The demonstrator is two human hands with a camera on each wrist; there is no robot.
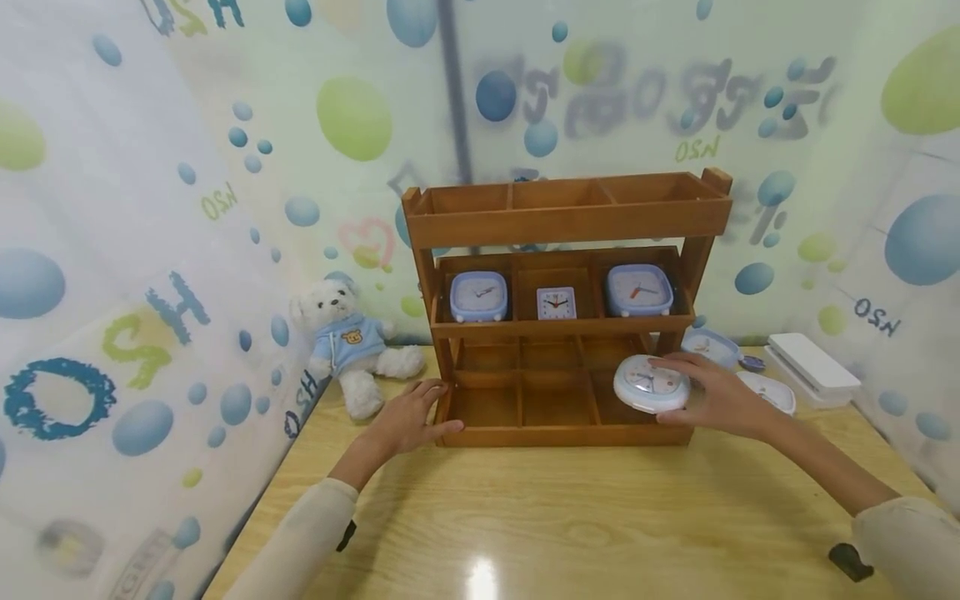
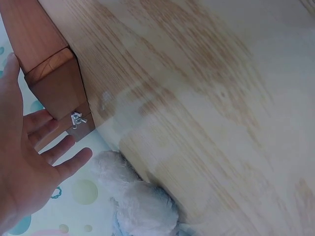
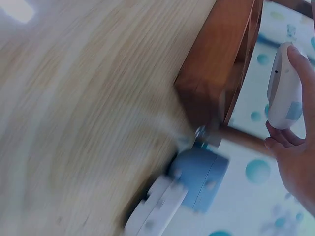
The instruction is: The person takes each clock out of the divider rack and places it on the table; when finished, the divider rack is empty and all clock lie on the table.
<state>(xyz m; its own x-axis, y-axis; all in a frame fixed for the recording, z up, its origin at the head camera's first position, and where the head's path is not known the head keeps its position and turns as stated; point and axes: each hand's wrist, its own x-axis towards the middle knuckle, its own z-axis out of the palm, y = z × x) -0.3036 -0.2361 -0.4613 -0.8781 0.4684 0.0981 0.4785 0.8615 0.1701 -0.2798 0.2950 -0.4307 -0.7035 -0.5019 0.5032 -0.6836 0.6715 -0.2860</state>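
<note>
My right hand (image 1: 716,396) grips a white oval alarm clock (image 1: 651,385) by its right side, thumb below and fingers above. In the head view the clock overlaps the right compartment of the bottom tier of a brown wooden shelf (image 1: 562,436). The right wrist view shows the clock's rounded white body (image 3: 286,91) between fingers and thumb. With fingers extended, my left hand (image 1: 408,417) touches the shelf's lower left corner. A square purple clock (image 1: 478,297), a small white-faced clock (image 1: 556,304) and another purple clock (image 1: 640,291) stand on the middle tier.
A white teddy bear (image 1: 352,342) in a blue hoodie sits left of the shelf. Right of it are a blue clock (image 1: 711,346), a white clock (image 1: 768,392), a small purple item (image 1: 752,363) and stacked white boxes (image 1: 813,367). Patterned cloth surrounds the wooden table (image 1: 525,508).
</note>
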